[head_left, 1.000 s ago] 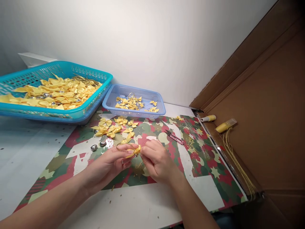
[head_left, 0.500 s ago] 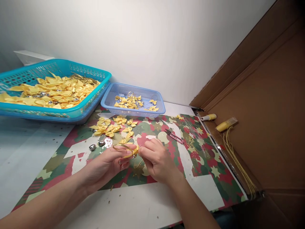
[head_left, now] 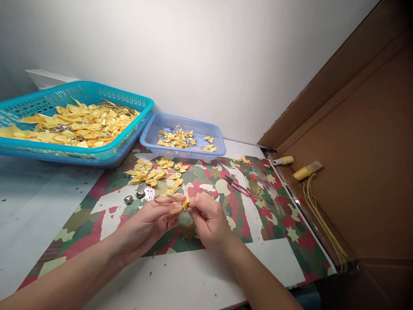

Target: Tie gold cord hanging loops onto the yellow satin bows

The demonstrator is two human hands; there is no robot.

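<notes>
Between my two hands is a small yellow ribbon bow [head_left: 186, 203], with a loop of gold cord [head_left: 158, 199] curving out over my left fingers. My left hand [head_left: 158, 217] pinches the bow and cord between thumb and fingers. From the other side, my right hand [head_left: 208, 215] has thumb and fingertips closed at the bow's right edge; what exactly they grip is partly hidden. Just beyond my hands lie several yellow bows [head_left: 155, 175] on the patterned sheet. Two silver heart-shaped beads [head_left: 128, 199] rest left of them.
A turquoise basket [head_left: 135, 129] full of yellow bows stands at left. A smaller blue basket [head_left: 190, 153] holds bows with cords. Pink-handled thread snips [head_left: 238, 186] lie to the right. Gold cords [head_left: 325, 230] hang by the cardboard wall [head_left: 355, 150], near a yellow-filled tube [head_left: 305, 171].
The right fingers have drawn in tighter against the bow, and the hand has turned slightly. The left hand keeps its pinch. The whole view has shifted a little.
</notes>
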